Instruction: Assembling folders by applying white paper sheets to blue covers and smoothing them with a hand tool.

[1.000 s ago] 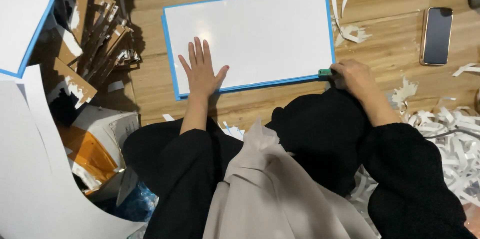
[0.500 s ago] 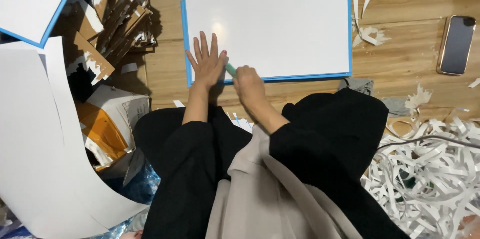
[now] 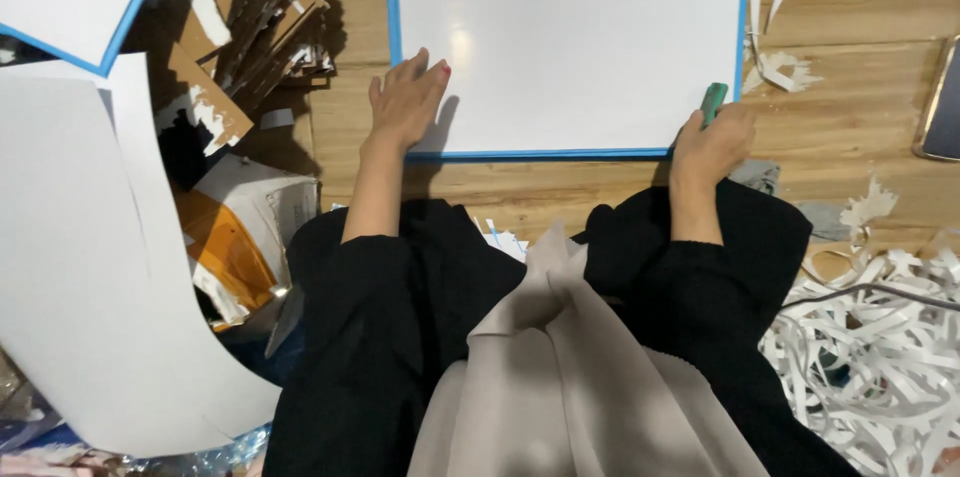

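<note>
— Where are we pressing right now?

— We are laying our left hand (image 3: 405, 102) flat, fingers spread apart, on the near left corner of the white board with the blue edge (image 3: 570, 47). The board is lying flat on the wooden floor (image 3: 860, 27), straight ahead of our knees.

— And the other hand?

— Our right hand (image 3: 712, 142) is closing around a small green cutter (image 3: 713, 102) at the board's near right corner. Only the green tip is poking out above the knuckles, so we cannot tell whether a blade is out.

— How are we judging the board will handle?

— It is looking thin, light and fairly stiff, like a foam or card panel with a smooth, slightly glossy face that is catching a glare. We are guessing it slides easily on the wood, which is why a flat palm suits it better than a pinch. The edges and corners are probably denting easily.

— Where are we taking hold if we lift it?

— By the two long edges, hands well apart, so it is not bowing in the middle.

— What is lying around us?

— White paper strips (image 3: 880, 337) are piling up at our right, torn cardboard pieces (image 3: 260, 27) and large white sheets (image 3: 70, 237) at our left, and a dark phone (image 3: 945, 102) is lying at the far right edge.
</note>
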